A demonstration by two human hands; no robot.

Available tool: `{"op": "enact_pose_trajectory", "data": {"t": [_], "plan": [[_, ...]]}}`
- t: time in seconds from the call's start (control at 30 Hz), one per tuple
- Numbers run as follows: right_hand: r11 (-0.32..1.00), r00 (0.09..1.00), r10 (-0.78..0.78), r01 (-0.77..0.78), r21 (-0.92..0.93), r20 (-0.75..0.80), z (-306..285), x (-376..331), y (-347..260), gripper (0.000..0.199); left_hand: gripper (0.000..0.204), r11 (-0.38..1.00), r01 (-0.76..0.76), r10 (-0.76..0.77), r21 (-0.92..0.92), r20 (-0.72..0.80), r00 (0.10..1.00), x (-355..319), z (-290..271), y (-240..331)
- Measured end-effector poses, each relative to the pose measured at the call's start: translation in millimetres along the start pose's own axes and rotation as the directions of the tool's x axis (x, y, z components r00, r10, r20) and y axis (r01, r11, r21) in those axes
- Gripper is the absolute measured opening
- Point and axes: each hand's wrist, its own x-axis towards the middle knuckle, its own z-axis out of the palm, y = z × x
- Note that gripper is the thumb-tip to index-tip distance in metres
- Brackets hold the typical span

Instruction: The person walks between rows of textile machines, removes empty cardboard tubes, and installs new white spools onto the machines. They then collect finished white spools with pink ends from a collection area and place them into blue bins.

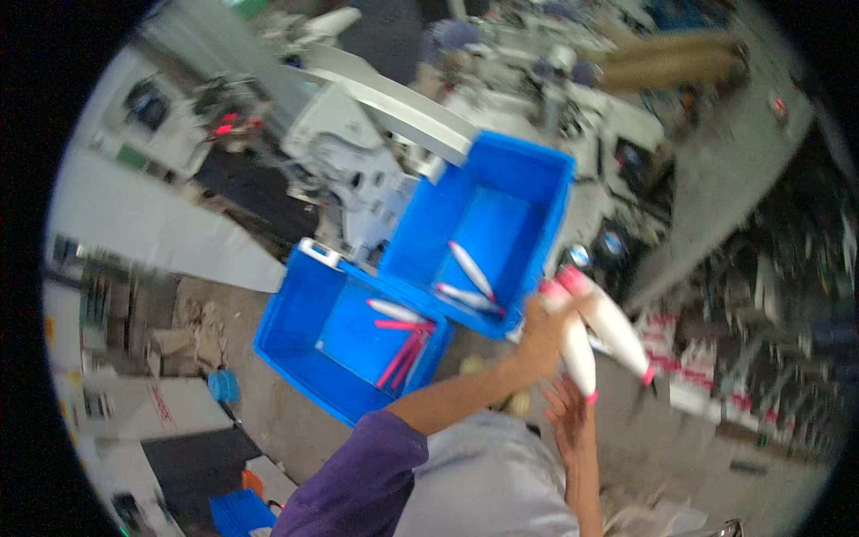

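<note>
My left hand (540, 338), at the end of a purple-sleeved arm, is closed around two yarn bobbins side by side. One white bobbin (580, 356) points down toward me. The other white bobbin (617, 329) slants away to the right; both have pink ends. Just below, my right hand (565, 410) has its fingers spread, close to the pink lower tip of the nearer bobbin. Whether it touches that tip I cannot tell. Two slimmer white bobbins (471, 270) lie in the farther blue bin (564, 170).
The nearer blue bin (295, 380) holds one white bobbin (396, 311) and several bare pink tubes (398, 360). Machinery (353, 166) stands behind the bins. At right is a blurred rack with rows of pink and white bobbins (684, 358). A small blue bin (242, 513) sits lower left.
</note>
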Motion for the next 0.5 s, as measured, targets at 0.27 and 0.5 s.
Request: {"op": "enact_pose_trajectory", "data": {"t": [0.27,0.5], "plan": [[0.988,0.573,-0.081,-0.059,-0.14,-0.816,-211.5,-49.9,38.9,0.031,0.035,0.831,0.339,-0.298,-0.442,0.161,0.941,54.3,-1.3,22.2],[0.986,0.772,0.021,-0.12,-0.113,-0.636,-182.9,-32.0,105.2,0.039,0.03,0.776,0.244,-0.108,-0.581,0.258,0.96,130.3,-2.6,34.6]]}}
